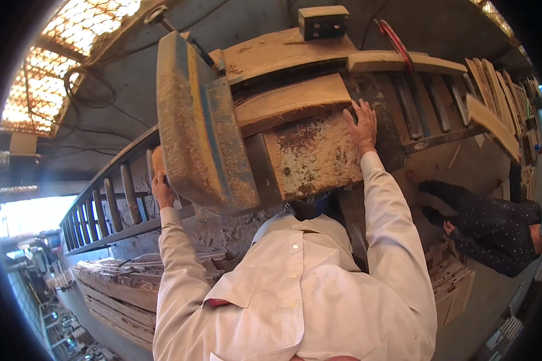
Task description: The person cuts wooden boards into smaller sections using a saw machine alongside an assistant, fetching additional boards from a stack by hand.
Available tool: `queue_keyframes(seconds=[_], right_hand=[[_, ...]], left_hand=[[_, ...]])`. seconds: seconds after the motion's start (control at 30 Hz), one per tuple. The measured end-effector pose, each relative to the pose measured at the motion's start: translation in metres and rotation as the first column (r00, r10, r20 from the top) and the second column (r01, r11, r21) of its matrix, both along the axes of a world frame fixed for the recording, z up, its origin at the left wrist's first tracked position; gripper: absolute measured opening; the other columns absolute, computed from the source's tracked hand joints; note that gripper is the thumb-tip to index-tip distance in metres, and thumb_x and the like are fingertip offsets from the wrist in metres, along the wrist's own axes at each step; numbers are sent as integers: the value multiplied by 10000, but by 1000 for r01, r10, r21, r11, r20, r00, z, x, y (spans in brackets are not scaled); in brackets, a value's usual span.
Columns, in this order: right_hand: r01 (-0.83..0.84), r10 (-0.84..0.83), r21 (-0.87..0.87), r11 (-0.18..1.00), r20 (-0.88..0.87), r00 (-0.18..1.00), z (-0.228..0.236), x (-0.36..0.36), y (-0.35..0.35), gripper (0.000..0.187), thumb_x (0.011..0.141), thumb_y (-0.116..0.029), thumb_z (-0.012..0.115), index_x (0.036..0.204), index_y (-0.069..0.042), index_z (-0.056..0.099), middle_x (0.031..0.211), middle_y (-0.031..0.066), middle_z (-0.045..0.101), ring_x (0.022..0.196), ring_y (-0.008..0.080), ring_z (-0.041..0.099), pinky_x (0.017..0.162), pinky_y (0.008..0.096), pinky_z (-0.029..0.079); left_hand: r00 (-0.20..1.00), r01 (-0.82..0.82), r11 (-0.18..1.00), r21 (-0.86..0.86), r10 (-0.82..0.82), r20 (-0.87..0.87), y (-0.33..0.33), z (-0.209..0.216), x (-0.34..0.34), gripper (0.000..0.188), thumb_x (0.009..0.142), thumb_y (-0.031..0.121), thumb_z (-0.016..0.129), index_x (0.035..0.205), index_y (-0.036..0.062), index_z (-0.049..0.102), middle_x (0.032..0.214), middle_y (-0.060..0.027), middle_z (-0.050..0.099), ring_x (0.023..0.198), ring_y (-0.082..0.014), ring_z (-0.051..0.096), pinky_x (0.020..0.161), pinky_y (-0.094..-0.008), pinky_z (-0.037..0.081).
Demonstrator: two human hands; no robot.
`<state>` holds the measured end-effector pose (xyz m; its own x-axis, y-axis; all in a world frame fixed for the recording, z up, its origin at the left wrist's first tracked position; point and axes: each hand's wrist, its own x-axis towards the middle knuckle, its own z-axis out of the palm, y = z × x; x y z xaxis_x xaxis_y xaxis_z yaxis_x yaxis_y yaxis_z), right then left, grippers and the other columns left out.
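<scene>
A wooden board (295, 103) with a wavy near edge lies on the machine bed, just right of a large blue and yellow machine housing (190, 120) coated in sawdust. My right hand (362, 127) is spread, its fingertips at the board's right end and its palm over the metal plate's edge. Left of the housing, my left hand (163, 190) is closed on a tan piece of wood (158, 161), with some fingers out of sight. The housing hides whether this wood joins the board. A rusty metal plate (313, 159) strewn with sawdust sits nearest my body.
Roller conveyors (126, 194) extend left and right. A dark block (323, 25) and a red-handled tool (394, 43) stand beyond the board. Stacked planks (117, 280) lie at lower left, others (494, 90) at far right. A person (494, 222) in dark clothes is on the right.
</scene>
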<state>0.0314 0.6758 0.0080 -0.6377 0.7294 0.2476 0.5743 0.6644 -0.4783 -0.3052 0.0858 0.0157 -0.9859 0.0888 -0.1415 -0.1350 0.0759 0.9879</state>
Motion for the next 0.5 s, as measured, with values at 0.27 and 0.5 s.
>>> queue_keyframes(seconds=[0.27, 0.5], right_hand=[[-117, 109, 74, 990, 101, 989, 4, 6, 3, 637, 947, -600, 344, 1407, -174, 451, 1515, 24, 325, 1426, 228, 214, 1185, 413, 85], [-317, 270, 205, 926, 227, 936, 16, -2, -6, 563, 943, -465, 451, 1443, -211, 395, 1534, 71, 277, 1437, 271, 180, 1174, 477, 56]], left_hand=[[997, -74, 958, -278, 69, -28, 8, 9, -13, 375, 934, 327, 572, 1087, -10, 632, 981, -93, 658, 848, -169, 622, 754, -285, 501], [986, -120, 917, -381, 67, -150, -23, 12, -32, 377, 920, 349, 581, 1080, 9, 612, 955, -98, 640, 786, -188, 618, 706, -309, 513]])
